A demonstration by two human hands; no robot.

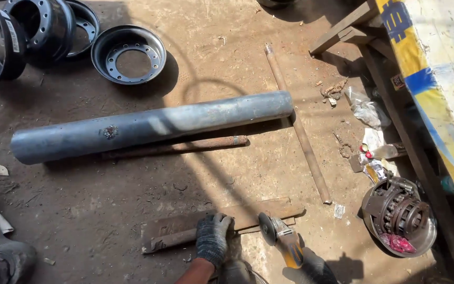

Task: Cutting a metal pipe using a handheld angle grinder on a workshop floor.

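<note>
Left hand [212,237], gloved, fingers [222,221] spread flat, pressing rusty plate [185,227] on floor. Right hand [315,268] closed around grinder [282,236]; its disc at 3 o'clock of left fingers, touching plate edge. Big pipe [148,125] well apart at 12 o'clock

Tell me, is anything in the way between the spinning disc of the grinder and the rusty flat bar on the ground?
Nothing visible is. The right hand holds the grinder with its disc right at the edge of the rusty flat bar, and the gloved left hand presses on the bar beside it, not in between.
</note>
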